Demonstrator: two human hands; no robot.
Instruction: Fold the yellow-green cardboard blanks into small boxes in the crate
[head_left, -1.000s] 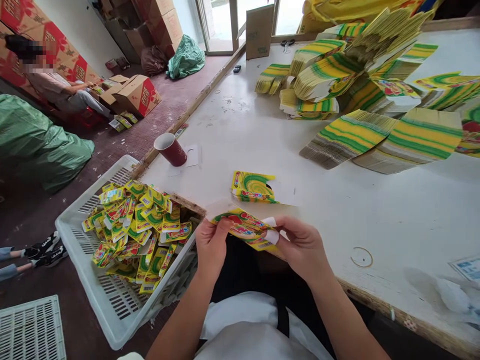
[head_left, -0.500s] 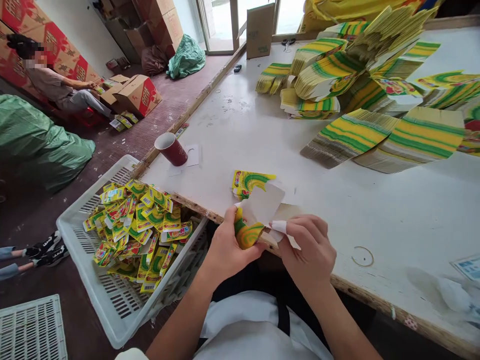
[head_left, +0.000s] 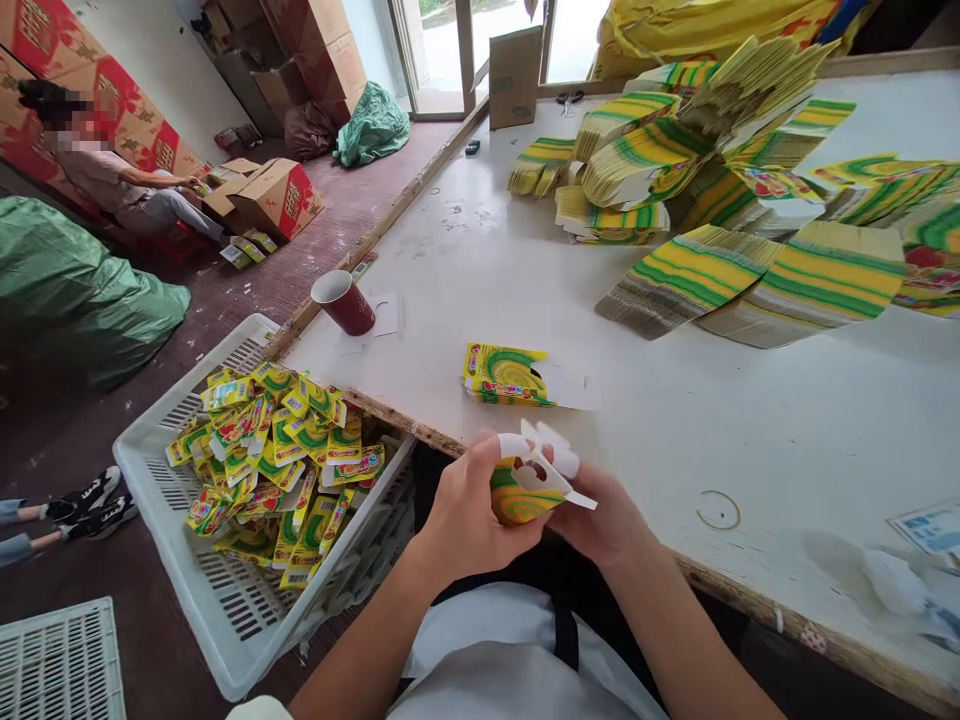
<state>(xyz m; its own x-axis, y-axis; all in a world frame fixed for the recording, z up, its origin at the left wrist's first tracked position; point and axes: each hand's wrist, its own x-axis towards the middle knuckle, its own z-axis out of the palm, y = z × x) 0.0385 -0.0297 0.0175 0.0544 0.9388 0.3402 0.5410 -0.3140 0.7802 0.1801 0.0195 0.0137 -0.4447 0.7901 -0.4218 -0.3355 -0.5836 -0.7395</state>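
A small yellow-green carton (head_left: 525, 500) is held between my hands at the table's front edge, its white flaps partly folded. My left hand (head_left: 469, 510) wraps round its left side, with white tape on a finger. At the carton's right end my right hand (head_left: 607, 520) grips the flaps, its fingers partly hidden behind them and one wrapped in white. Just beyond, another yellow-green carton (head_left: 506, 375) lies on the white table (head_left: 465, 270) with a white flap sticking out to the right.
Stacks of flat printed cartons (head_left: 697, 275) cover the back right. A maroon cup (head_left: 343, 303) stands near the left edge. Below it, a white basket (head_left: 195, 610) holds several folded cartons. A seated person (head_left: 105, 180) is at far left.
My right hand has moved in against the carton, and its large white flap has been bent down. The carton has shifted slightly right and down, uncovering the one on the table.
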